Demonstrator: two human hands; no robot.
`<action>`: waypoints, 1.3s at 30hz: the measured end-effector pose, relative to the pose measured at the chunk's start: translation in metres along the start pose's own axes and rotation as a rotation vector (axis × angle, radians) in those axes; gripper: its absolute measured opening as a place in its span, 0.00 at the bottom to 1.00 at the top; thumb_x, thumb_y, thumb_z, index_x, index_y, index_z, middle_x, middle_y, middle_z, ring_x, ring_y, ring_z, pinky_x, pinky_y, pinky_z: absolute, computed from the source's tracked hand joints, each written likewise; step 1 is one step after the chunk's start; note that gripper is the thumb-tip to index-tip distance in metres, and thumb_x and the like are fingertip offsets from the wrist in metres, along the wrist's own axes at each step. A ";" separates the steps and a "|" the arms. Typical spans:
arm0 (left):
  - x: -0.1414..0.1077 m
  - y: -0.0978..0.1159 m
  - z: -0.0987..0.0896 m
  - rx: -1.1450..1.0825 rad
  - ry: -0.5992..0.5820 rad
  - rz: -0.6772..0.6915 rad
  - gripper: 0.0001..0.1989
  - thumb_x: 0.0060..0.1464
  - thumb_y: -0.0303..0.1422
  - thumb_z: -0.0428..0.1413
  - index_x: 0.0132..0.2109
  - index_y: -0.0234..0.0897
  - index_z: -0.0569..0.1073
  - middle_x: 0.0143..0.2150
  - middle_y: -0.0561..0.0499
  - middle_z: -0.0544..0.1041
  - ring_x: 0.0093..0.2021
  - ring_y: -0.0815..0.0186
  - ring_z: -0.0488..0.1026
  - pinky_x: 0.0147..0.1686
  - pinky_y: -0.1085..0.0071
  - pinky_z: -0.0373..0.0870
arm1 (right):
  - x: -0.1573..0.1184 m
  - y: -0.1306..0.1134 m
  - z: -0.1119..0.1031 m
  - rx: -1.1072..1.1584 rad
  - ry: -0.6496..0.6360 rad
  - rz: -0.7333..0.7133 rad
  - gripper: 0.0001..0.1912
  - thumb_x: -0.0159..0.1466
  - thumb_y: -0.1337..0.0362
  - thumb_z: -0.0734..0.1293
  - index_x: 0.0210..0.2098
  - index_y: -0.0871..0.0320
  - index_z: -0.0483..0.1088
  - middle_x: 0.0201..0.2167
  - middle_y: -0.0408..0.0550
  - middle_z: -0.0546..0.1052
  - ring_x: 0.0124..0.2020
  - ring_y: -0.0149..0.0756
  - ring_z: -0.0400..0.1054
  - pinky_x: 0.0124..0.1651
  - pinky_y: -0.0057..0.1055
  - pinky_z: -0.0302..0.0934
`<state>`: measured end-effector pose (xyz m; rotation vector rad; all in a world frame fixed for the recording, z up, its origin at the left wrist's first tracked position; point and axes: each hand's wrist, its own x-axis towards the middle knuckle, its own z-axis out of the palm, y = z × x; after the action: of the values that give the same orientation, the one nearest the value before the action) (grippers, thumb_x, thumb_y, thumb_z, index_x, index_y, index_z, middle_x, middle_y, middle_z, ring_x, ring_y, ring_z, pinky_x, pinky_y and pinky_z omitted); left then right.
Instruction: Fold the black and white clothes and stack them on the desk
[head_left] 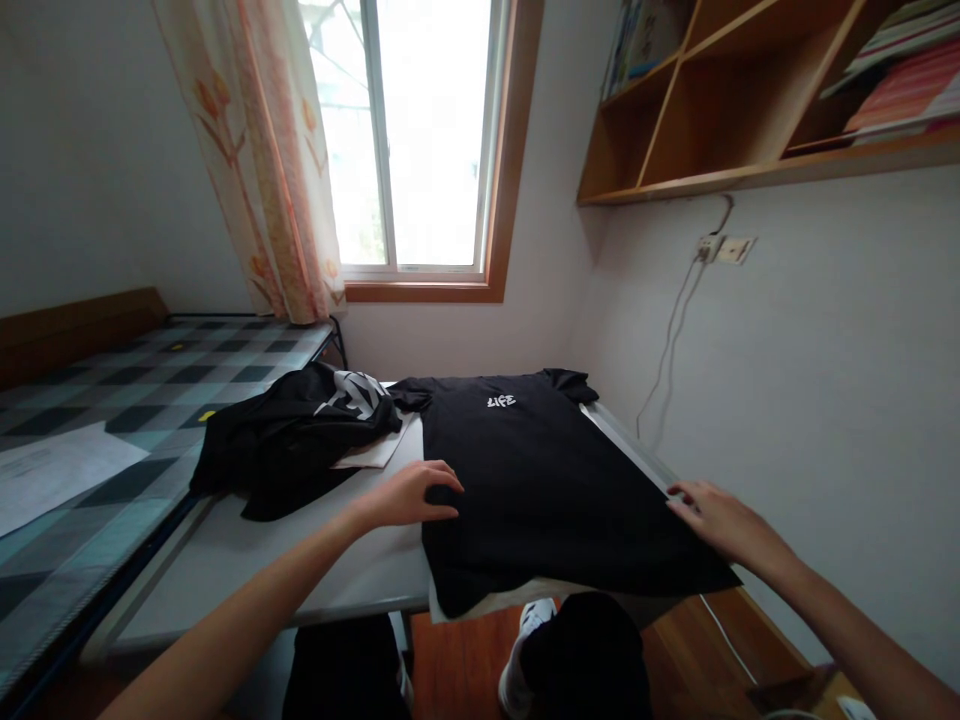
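Note:
A black T-shirt [540, 480] with a small white print near its collar lies spread flat on a white table [375, 570], its hem hanging at the near edge. My left hand [420, 492] is over the shirt's left side, fingers apart with a gap between thumb and fingers. By the right side edge is my right hand [709, 515], its fingers loosely curved and apart at the cloth; whether they touch it I cannot tell. Left of the shirt, a crumpled black garment [292, 440] with a white print rests partly on white paper [382, 450].
A bed with a checkered sheet [172, 370] stands at the left, a paper sheet [60, 470] on it. The wall [825, 400] borders the table's right side. Above hangs a wooden shelf [735, 100] with books. A cable [667, 340] runs down from a socket.

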<state>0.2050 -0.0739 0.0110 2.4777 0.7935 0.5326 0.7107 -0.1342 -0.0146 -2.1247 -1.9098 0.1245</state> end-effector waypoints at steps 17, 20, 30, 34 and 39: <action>0.025 -0.052 0.042 0.346 0.037 -0.177 0.28 0.62 0.50 0.45 0.67 0.51 0.59 0.71 0.47 0.53 0.71 0.53 0.47 0.66 0.46 0.41 | 0.051 -0.080 0.075 -0.096 -0.108 -0.216 0.35 0.65 0.40 0.51 0.67 0.46 0.55 0.70 0.46 0.53 0.70 0.50 0.41 0.68 0.51 0.38; 0.029 -0.055 0.043 0.342 0.048 -0.186 0.28 0.62 0.50 0.45 0.67 0.51 0.59 0.71 0.47 0.54 0.71 0.52 0.47 0.66 0.45 0.41 | 0.051 -0.079 0.074 -0.075 -0.101 -0.203 0.34 0.65 0.41 0.52 0.67 0.44 0.55 0.70 0.44 0.53 0.70 0.48 0.42 0.68 0.50 0.38; 0.065 -0.094 0.022 0.313 0.103 -0.265 0.27 0.60 0.49 0.50 0.63 0.45 0.66 0.69 0.46 0.59 0.70 0.51 0.49 0.66 0.46 0.43 | 0.096 -0.096 0.078 -0.163 -0.134 -0.154 0.35 0.67 0.41 0.49 0.69 0.47 0.51 0.71 0.48 0.49 0.70 0.49 0.40 0.68 0.49 0.39; 0.064 -0.095 0.022 0.293 0.322 -0.237 0.17 0.58 0.39 0.56 0.51 0.39 0.76 0.59 0.43 0.71 0.62 0.53 0.64 0.62 0.52 0.56 | 0.114 -0.104 0.081 -0.163 -0.126 -0.148 0.35 0.67 0.41 0.49 0.69 0.47 0.51 0.71 0.48 0.49 0.70 0.49 0.41 0.68 0.49 0.39; 0.040 -0.065 0.014 0.019 0.250 -0.078 0.10 0.55 0.38 0.59 0.42 0.38 0.78 0.42 0.48 0.74 0.44 0.63 0.72 0.49 0.65 0.69 | 0.120 -0.103 0.086 -0.166 -0.102 -0.160 0.34 0.67 0.41 0.49 0.68 0.47 0.52 0.70 0.48 0.50 0.70 0.48 0.42 0.67 0.49 0.40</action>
<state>0.2138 -0.0072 -0.0281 2.4143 0.9909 0.8208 0.6053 0.0059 -0.0546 -2.0927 -2.2115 0.0426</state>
